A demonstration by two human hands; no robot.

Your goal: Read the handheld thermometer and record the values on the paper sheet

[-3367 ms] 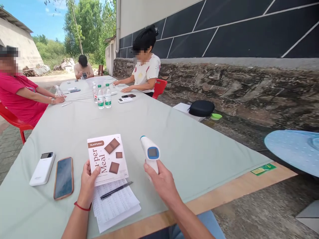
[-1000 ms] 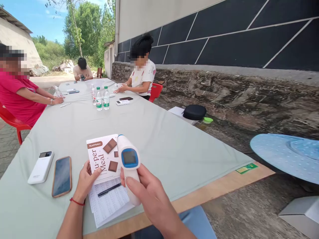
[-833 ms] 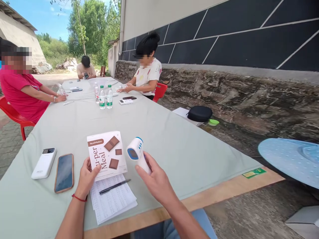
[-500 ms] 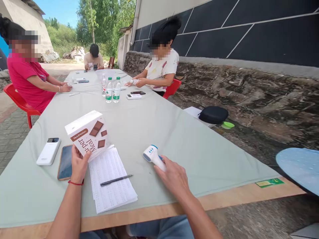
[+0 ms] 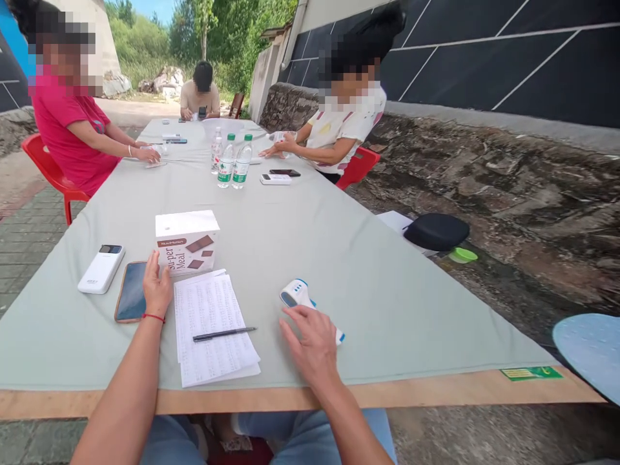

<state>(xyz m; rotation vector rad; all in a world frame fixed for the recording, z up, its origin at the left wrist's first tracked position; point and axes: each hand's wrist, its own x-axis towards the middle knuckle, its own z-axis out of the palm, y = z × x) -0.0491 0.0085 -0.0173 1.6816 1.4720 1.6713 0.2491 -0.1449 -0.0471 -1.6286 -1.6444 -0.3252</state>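
Two bare hands above near edge of table (image 5: pixel 411 323). Left hand (image 5: pixel 157 287): fingers extended, not wrapped, against near left corner of white box (image 5: pixel 206 259), upright on table's left half; label "NutriMotion", below it "u-per Meal", first letter unclear. Right hand (image 5: pixel 312 339): fingers loosely spread over handle of white-and-blue thermometer (image 5: pixel 301 294), lying toward near edge. Black pen (image 5: pixel 225 334) across sheets (image 5: pixel 213 363), rows too small to read. Green sticker (image 5: pixel 531 373) by near right corner, print illegible.
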